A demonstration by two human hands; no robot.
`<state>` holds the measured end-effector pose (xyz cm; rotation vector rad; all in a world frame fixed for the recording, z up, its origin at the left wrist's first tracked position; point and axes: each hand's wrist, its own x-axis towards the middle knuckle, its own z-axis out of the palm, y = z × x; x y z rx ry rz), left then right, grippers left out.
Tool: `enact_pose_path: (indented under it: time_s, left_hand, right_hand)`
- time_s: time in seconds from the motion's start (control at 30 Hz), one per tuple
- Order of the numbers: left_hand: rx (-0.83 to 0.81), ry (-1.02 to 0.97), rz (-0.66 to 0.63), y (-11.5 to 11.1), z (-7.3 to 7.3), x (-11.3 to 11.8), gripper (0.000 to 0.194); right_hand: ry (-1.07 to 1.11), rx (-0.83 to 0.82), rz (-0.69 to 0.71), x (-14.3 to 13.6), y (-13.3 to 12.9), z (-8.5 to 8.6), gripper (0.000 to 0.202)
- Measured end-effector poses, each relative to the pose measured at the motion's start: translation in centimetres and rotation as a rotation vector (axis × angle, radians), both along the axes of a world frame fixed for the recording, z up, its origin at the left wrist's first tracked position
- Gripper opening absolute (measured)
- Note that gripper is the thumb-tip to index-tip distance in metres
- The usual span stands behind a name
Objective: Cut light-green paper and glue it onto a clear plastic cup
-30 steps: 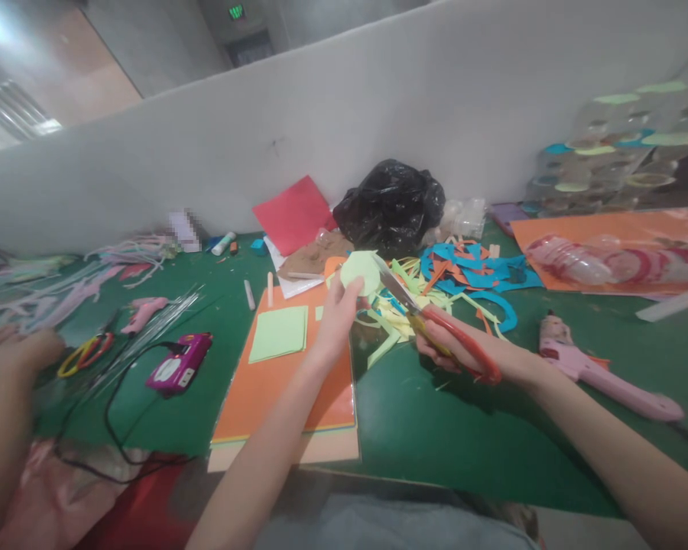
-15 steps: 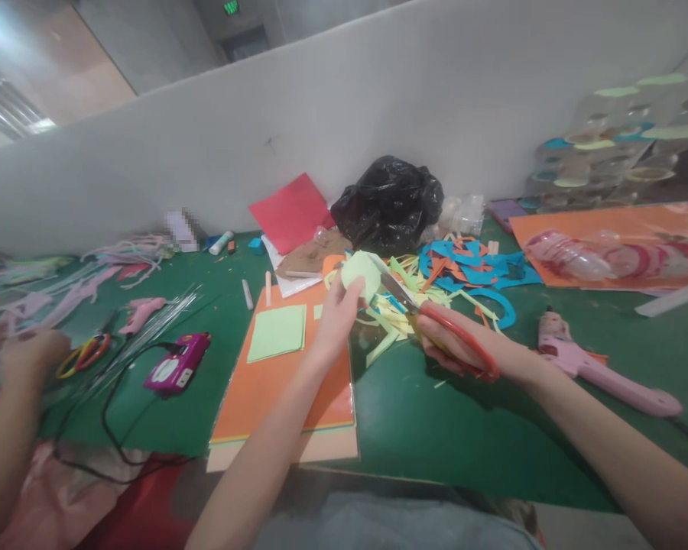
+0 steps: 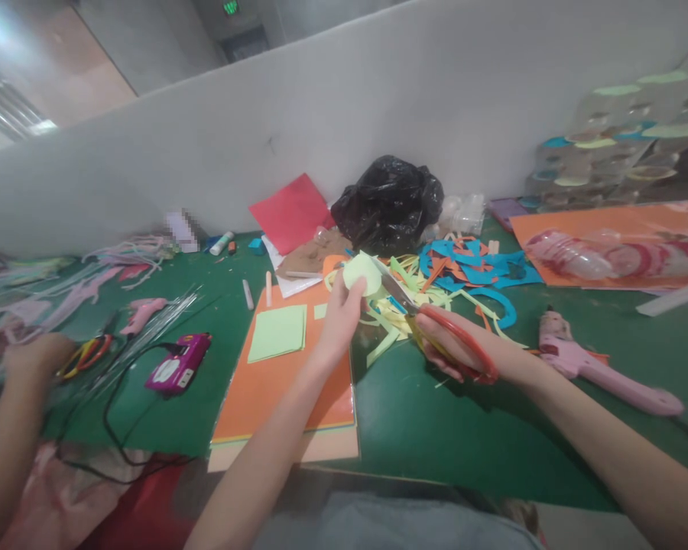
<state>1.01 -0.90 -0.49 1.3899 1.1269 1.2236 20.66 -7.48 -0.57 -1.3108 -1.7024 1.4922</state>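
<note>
1. My left hand (image 3: 339,317) pinches the pale green paper piece (image 3: 362,273) between thumb and fingers; my right hand (image 3: 444,347) is closed round the handles of the red-and-yellow scissors (image 3: 400,293)
2. The paper piece sits at my left fingertips, blades by its right side; I cannot tell whether they touch it
3. I judge it light, thin and easily creased, so a flat pinch near the rim suits it; the scissors look stiff, best held by their handles
4. Just beyond my hands lie yellow-green paper strips (image 3: 383,347), with blue paper offcuts (image 3: 507,269) farther right
5. Left of my left hand, green paper squares (image 3: 276,334) rest on an orange sheet (image 3: 258,399)
6. Farther out, I see a black plastic bag (image 3: 390,202) behind the strips and a pink glue gun (image 3: 619,382) to the right
</note>
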Motion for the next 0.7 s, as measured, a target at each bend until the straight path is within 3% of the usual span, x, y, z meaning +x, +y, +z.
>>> enact_pose_path:
  time_s: [0.4,0.7]
  left_hand:
    - [-0.006,0.02,-0.044,-0.2,0.4,-0.3,0.021]
    - [-0.011,0.105,-0.08,-0.4,1.0,-0.6,0.025]
  right_hand:
    - [0.124,-0.053,0.067,0.5,0.0,0.6,0.053]
    - [-0.012,0.084,0.027,0.6,0.1,0.4,0.051]
